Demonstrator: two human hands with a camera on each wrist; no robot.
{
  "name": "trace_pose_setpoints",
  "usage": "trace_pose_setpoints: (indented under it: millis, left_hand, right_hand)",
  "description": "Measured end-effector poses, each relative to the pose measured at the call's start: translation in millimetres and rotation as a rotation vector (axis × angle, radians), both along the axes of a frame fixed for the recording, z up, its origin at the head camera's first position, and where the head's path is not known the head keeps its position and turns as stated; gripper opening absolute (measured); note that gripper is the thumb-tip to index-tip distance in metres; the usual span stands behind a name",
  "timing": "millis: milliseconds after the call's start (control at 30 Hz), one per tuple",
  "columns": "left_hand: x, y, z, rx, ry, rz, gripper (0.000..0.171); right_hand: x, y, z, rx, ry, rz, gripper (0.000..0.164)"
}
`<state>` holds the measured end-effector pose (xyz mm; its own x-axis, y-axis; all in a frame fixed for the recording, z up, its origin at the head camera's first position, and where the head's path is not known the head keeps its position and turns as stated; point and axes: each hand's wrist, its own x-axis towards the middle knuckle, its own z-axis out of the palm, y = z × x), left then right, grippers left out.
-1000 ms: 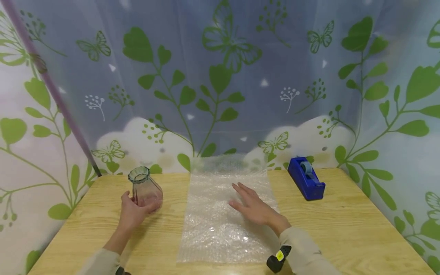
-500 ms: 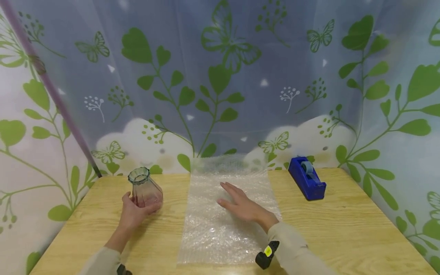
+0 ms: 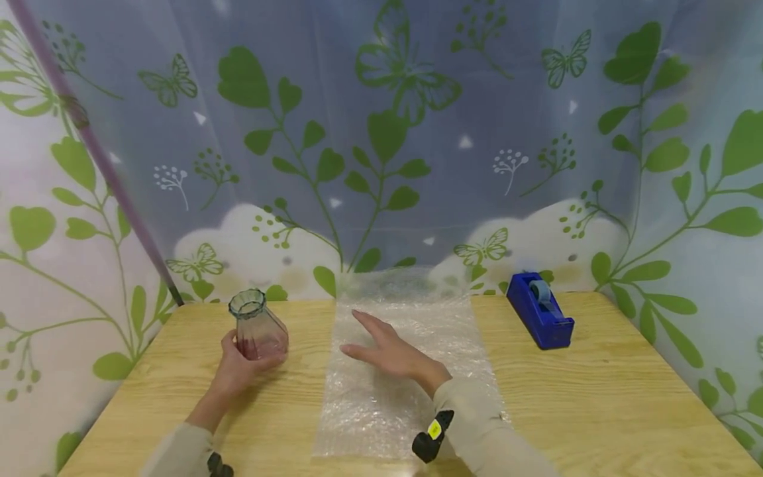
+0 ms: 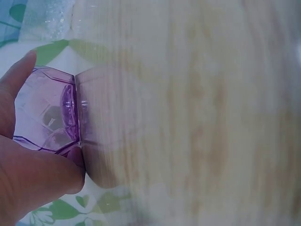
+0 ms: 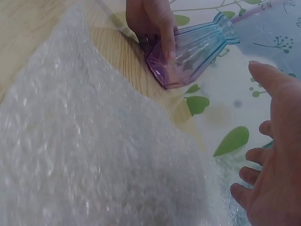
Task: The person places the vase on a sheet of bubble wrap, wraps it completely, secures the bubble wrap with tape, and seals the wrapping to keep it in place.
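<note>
A faceted glass vase [image 3: 260, 329], bluish at its scalloped rim and purple at its base, stands upright on the left of the table. My left hand [image 3: 240, 370] grips it low, thumb and fingers around either side; the left wrist view shows its purple base [image 4: 69, 110] on the wood. Over a sheet of bubble wrap [image 3: 369, 414] in the middle is my right hand [image 3: 390, 351], fingers extended towards the vase and holding nothing. In the right wrist view, a gap separates this hand [image 5: 277, 155] from the vase [image 5: 193, 54].
A blue tape dispenser [image 3: 539, 311] with a roll of tape stands at the back right of the wooden table [image 3: 596, 404]. Behind the table hangs a leaf-patterned curtain [image 3: 334, 119], which the wrap's far end touches. A dark pole [image 3: 119, 185] slants down at the left.
My right hand has moved left across the bubble wrap, closer to the vase. My left hand keeps its grip on the vase, which stays in place. The head view has shifted slightly.
</note>
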<state>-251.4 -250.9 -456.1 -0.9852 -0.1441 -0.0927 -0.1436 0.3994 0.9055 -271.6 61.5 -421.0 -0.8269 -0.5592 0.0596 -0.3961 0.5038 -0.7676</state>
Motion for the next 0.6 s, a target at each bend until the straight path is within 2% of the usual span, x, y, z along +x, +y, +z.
trace_pose_setpoints:
  millis: [133,367,600]
  left_hand:
    - [-1.2,0,-3.2,-0.014,-0.008,0.007,0.123]
    - [-1.4,4,-3.3,0.005,0.037,0.037,0.114]
    - [-3.3,7,-3.2,-0.029,0.034,0.056,0.108]
  right_hand:
    - [1.2,-11,0.9,-0.012,-0.024,0.008,0.078]
    - [5.1,-23,0.6,0.001,-0.020,0.006,0.079]
    - [7.2,-17,0.0,0.052,0.005,0.014,0.078]
